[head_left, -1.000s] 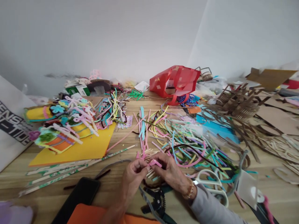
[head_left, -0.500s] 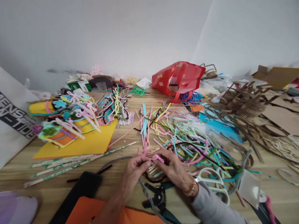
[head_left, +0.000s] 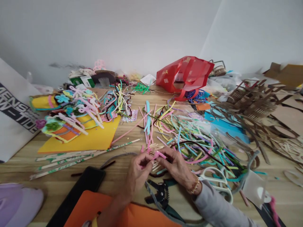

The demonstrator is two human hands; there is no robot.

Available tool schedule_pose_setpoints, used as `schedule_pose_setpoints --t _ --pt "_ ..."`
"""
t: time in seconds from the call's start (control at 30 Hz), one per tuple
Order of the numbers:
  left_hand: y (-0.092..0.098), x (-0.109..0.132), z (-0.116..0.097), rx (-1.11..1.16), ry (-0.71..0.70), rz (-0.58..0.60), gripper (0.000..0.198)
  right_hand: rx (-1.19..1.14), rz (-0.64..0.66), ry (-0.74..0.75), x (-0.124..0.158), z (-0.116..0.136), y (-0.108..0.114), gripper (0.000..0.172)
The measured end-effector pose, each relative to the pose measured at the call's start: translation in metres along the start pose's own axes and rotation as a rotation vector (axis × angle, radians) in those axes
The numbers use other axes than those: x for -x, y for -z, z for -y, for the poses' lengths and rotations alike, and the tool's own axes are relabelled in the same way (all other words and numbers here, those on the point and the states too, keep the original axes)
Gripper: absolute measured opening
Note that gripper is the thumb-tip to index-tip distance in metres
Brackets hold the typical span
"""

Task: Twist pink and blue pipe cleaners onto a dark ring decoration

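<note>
Nearest me, an orange sheet [head_left: 144, 216] lies beside a phone [head_left: 78, 195], with black pliers [head_left: 162, 191] just past it and white scissors [head_left: 217, 181] to the right. Beyond the pliers, my left hand [head_left: 138, 170] and right hand [head_left: 175, 165] meet, each with thumb and forefinger pinched together on a pink strip [head_left: 161, 154] between them. Farther off are wooden sticks [head_left: 156, 147], loose pipe cleaners [head_left: 203, 148] and a red bag [head_left: 167, 77] near the wall [head_left: 123, 31].

Dimly lit, pale grey walls [head_left: 132, 31] rise behind a wood-grained table [head_left: 19, 171]
</note>
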State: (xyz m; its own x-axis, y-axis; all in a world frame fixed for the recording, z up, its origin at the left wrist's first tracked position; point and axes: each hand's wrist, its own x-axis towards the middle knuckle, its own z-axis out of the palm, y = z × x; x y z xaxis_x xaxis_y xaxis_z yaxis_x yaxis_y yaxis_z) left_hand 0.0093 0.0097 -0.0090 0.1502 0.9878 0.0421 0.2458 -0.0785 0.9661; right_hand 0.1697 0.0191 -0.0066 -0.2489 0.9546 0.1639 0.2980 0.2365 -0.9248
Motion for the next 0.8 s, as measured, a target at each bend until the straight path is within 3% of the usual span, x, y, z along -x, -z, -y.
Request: schedule_pose_setpoints --t 0.23,0.33,0.4,0.6,0.8 --pt "-0.007 0.008 0.009 -0.625 -0.439 -0.119 0.02 0.102 0.016 0.044 0.002 -0.002 0.001 0.011" --pt "-0.008 0.01 0.01 -0.807 -0.523 -0.112 0.023 0.114 0.021 0.071 0.0 -0.001 0.002 0.011" --pt "-0.007 0.009 0.009 -0.717 -0.459 -0.101 0.02 0.101 0.03 0.073 -0.001 -0.001 0.003 0.013" --pt "-0.004 0.004 0.002 -0.26 -0.079 -0.063 0.018 0.031 -0.035 -0.037 0.0 -0.003 0.0 0.009" --pt "-0.004 0.003 0.001 -0.206 -0.049 -0.058 0.02 0.206 -0.099 0.109 0.004 0.001 -0.003 0.008"
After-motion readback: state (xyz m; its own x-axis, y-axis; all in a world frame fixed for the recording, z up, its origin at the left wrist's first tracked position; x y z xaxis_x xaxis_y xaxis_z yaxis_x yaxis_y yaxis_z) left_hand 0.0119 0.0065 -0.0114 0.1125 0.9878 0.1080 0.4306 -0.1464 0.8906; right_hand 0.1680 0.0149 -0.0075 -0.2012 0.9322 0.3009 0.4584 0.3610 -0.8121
